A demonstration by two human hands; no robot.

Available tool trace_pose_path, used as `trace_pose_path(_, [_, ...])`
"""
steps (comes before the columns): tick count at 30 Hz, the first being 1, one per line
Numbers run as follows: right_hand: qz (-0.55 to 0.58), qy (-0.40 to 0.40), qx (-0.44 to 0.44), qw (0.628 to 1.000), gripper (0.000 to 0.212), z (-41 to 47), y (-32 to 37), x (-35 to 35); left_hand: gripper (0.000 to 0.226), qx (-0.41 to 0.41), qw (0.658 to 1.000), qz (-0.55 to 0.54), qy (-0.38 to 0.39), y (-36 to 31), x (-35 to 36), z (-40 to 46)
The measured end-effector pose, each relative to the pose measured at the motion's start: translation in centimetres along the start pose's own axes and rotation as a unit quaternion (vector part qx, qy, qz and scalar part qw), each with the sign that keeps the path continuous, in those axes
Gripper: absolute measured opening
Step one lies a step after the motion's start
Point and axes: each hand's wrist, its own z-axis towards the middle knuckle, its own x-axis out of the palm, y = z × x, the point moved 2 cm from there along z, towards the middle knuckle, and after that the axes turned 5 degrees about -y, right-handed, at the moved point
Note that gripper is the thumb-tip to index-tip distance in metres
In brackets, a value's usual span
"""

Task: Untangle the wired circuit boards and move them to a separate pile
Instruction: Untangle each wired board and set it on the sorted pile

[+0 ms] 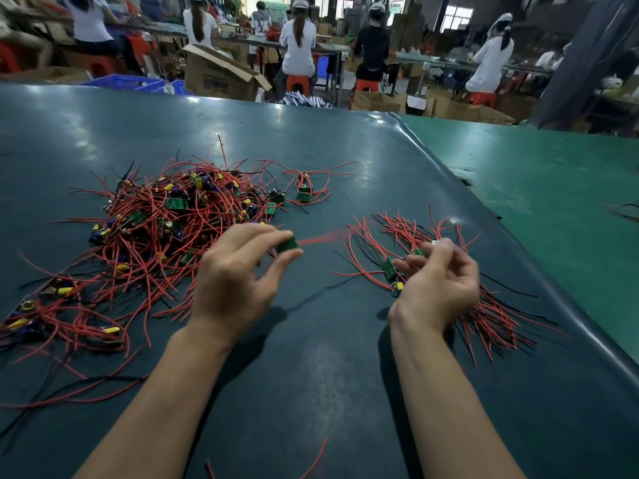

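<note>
A big tangled heap of small green circuit boards with red and black wires lies on the dark table at the left. My left hand pinches one green board between thumb and fingers; its red wires trail blurred to the right. A smaller sorted pile of wired boards lies at the right. My right hand hovers over that pile with curled fingers, holding a wired board at the fingertips.
A few boards lie apart behind the heap. Loose red wires lie near the front edge. A green table adjoins at the right. Cardboard boxes and seated workers are behind.
</note>
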Motion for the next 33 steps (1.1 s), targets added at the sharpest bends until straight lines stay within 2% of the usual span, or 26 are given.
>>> trace_pose_path(1, [-0.012,0.005,0.014,1.000,0.014,0.1,-0.1,0.0,0.022,-0.021,0.999,0.013,-0.033,0.3,-0.4,0.1])
trace_pose_path(2, [-0.043,0.049,0.037,0.997,0.015,-0.2,-0.4,0.1,0.023,-0.036,0.997,0.026,-0.064,0.4,-0.7,0.2])
trace_pose_path(3, [-0.078,0.131,0.072,0.986,0.017,-1.1,-0.8,0.4,0.024,-0.040,0.995,0.038,-0.086,0.4,-0.9,0.2])
trace_pose_path(4, [-0.107,0.235,0.122,0.958,0.022,-2.5,-1.4,0.8,0.024,-0.035,0.994,0.044,-0.092,0.2,-0.9,0.2])
trace_pose_path(6, [-0.124,0.424,0.218,0.870,0.040,-5.2,-2.1,1.4,0.024,-0.001,0.998,0.032,-0.048,-0.2,-0.6,0.1])
trace_pose_path(7, [-0.117,0.478,0.236,0.838,0.043,-6.0,-2.1,1.4,0.025,0.021,1.000,0.012,-0.010,-0.4,-0.3,0.1])
trace_pose_path(9, [-0.111,0.515,0.224,0.820,0.034,-6.3,-1.8,1.3,0.031,0.036,0.998,-0.032,0.049,-0.5,-0.1,-0.1])
trace_pose_path(12, [-0.113,0.470,0.172,0.858,0.022,-5.5,-1.1,1.1,0.032,0.030,0.997,-0.052,0.045,-0.2,-0.3,0.1])
trace_pose_path(14, [-0.103,0.396,0.123,0.904,0.022,-4.8,-0.7,1.1,0.017,0.049,0.999,-0.016,0.016,0.5,-0.7,0.2])
trace_pose_path(16, [-0.100,0.329,0.060,0.937,0.026,-4.3,-0.5,1.0,0.012,0.051,0.998,0.035,-0.017,1.1,-1.2,0.4])
trace_pose_path(20, [-0.109,0.210,-0.056,0.970,0.028,-4.1,0.0,0.7,0.012,-0.019,0.990,0.116,-0.072,2.2,-1.8,0.4])
trace_pose_path(22, [-0.080,0.126,-0.054,0.987,0.026,-3.2,0.4,0.5,0.014,-0.095,0.979,0.164,-0.078,2.8,-2.1,0.3])
trace_pose_path(25, [-0.031,0.041,0.065,0.997,0.032,-1.5,0.1,0.1,0.019,-0.219,0.941,0.256,-0.030,3.7,-2.5,-0.1])
trace_pose_path(27, [-0.049,0.057,0.175,0.982,0.038,-1.6,-0.8,-0.1,0.021,-0.280,0.909,0.308,0.033,3.9,-2.3,-0.4])
trace_pose_path(29, [-0.070,0.121,0.233,0.963,0.042,-2.3,-1.5,0.2,0.024,-0.324,0.876,0.343,0.102,3.9,-2.1,-0.8])
trace_pose_path(31, [-0.093,0.184,0.225,0.952,0.044,-2.9,-1.8,0.6,0.027,-0.351,0.853,0.353,0.156,3.8,-1.8,-1.2])
trace_pose_path(33, [-0.119,0.229,0.203,0.944,0.045,-3.2,-2.0,0.8,0.025,-0.355,0.852,0.348,0.166,3.8,-1.7,-1.5])
